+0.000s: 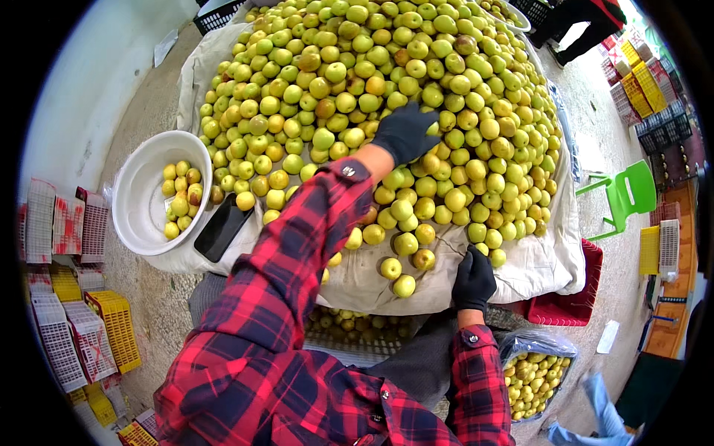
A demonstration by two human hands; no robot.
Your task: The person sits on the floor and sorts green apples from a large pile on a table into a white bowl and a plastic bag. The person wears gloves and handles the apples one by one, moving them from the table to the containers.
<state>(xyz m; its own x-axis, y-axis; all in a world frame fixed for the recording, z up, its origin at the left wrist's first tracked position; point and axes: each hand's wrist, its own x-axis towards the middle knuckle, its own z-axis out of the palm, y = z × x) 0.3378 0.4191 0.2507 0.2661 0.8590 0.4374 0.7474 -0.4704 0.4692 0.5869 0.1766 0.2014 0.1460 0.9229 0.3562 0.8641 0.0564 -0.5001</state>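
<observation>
Yellow-green round fruits [346, 102], some with brown patches, lie heaped on a pale cloth [357, 292]. My left hand [407, 132], in a black glove, reaches far into the middle of the heap; a fruit shows at its fingertips, but whether it is gripped is hidden. My right hand [474, 279], also black-gloved, rests at the cloth's near edge with curled fingers, beside a fruit [482, 248] at its fingertips; its palm is hidden. A white plastic basin [134, 195] holds several fruits at the left, and a black smartphone [223, 227] lies between it and the heap.
A crate lined with clear plastic [538, 384] holds fruits at lower right. Beside the cloth are a red plastic crate [563, 301] and a green plastic chair [627, 195]. Stacked crates [92, 334] stand at the left. Another person [591, 28] is at the upper right.
</observation>
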